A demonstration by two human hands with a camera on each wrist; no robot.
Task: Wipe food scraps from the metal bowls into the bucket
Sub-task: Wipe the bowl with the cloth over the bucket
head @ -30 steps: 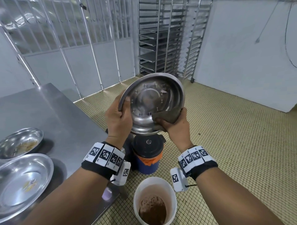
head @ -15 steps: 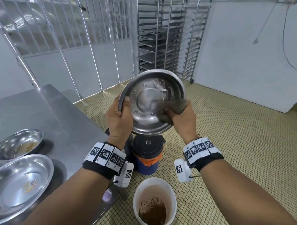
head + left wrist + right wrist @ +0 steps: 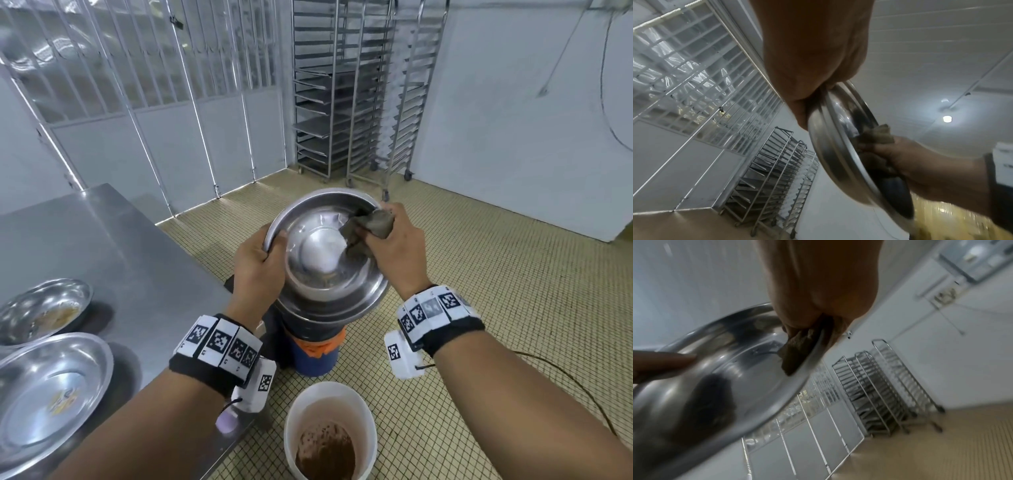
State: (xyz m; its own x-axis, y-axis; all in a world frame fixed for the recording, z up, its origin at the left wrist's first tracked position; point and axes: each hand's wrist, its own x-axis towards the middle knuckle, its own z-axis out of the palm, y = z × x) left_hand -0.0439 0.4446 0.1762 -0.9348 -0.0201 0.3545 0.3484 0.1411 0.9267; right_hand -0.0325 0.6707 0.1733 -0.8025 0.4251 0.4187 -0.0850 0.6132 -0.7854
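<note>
A tilted metal bowl is held in the air over the floor, its inside facing me. My left hand grips its left rim, thumb inside. My right hand holds a brown-grey cloth pressed on the bowl's upper right inner wall; in the right wrist view the cloth lies against the bowl. A white bucket with brown scraps stands on the floor below, nearer me. Two more metal bowls with scraps sit on the steel table at left.
A blue container with a black lid and orange cloth stands on the floor under the held bowl. Wheeled tray racks stand against the far wall. Yellow tiled floor stretches to the right. A cable trails from my right wrist.
The bowl has come down lower and tipped flatter. My right hand has swept the cloth from the bowl's lower right edge up round to its upper right inner wall.
</note>
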